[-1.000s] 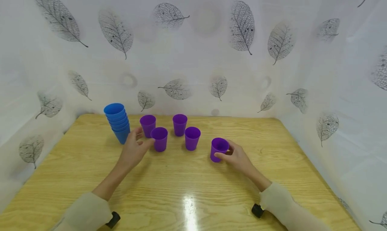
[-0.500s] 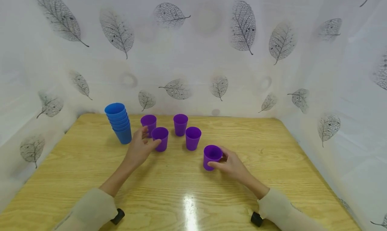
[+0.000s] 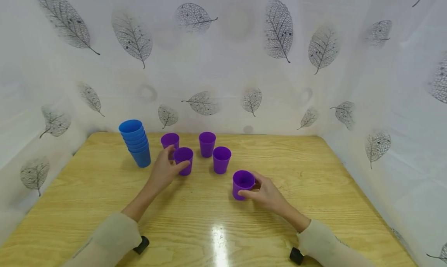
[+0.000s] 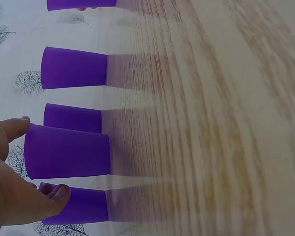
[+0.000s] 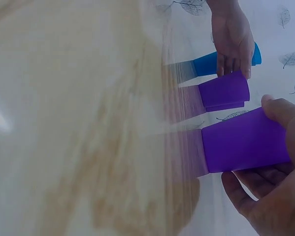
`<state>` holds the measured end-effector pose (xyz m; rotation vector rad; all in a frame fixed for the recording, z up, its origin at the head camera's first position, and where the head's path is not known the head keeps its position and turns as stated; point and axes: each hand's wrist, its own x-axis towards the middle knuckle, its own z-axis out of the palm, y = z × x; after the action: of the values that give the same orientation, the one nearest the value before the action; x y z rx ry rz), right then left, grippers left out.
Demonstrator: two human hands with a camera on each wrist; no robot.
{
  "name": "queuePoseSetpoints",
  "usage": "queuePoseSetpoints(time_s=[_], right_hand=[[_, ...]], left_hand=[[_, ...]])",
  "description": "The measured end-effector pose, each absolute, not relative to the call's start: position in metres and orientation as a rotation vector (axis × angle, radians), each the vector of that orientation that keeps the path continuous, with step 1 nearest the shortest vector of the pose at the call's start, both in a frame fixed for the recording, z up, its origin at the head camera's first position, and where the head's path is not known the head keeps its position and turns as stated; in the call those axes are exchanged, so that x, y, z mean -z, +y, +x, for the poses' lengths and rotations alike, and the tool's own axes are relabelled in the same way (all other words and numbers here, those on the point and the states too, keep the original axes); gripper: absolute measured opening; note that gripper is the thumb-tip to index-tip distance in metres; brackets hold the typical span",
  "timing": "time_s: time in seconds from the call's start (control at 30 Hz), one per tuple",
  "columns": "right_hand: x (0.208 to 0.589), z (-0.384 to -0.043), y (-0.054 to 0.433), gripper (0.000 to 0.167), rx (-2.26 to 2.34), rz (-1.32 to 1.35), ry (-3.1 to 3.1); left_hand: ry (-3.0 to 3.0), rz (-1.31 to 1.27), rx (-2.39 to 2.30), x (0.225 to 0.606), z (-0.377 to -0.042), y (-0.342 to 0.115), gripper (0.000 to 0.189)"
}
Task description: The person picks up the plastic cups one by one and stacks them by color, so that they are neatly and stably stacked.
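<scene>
Several purple cups stand upright on the table. My right hand (image 3: 267,193) grips the nearest purple cup (image 3: 241,185), thumb in front and fingers behind; its base appears to be at the tabletop. My left hand (image 3: 162,170) reaches round the front-left purple cup (image 3: 185,156), thumb before it and fingers on its left side. In the left wrist view that purple cup (image 4: 68,152) lies between thumb and fingers (image 4: 61,194), which look loosely bent; firm contact cannot be told. Behind stand a back-left purple cup (image 3: 170,139), a back-middle one (image 3: 207,144) and a front-middle one (image 3: 221,160).
A stack of nested blue cups (image 3: 136,143) stands at the back left, close to my left hand. The wooden table (image 3: 195,224) runs back to a leaf-patterned white curtain (image 3: 223,65), which also hangs along both sides.
My right hand has brought its purple cup toward me and to the left. My left hand has shifted a little right, its thumb now farther across the front-left cup.
</scene>
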<state>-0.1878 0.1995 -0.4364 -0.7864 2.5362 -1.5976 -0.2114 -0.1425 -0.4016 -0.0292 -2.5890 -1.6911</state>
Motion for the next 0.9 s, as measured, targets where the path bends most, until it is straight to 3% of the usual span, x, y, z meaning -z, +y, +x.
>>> queuePoseSetpoints(time_s=[0.9], right_hand=[[0.434, -0.185, 0.199, 0.050, 1.569, -0.794, 2.550]], left_hand=[[-2.617, 0.035, 1.662, 0.413, -0.219, -0.135, 0.083]])
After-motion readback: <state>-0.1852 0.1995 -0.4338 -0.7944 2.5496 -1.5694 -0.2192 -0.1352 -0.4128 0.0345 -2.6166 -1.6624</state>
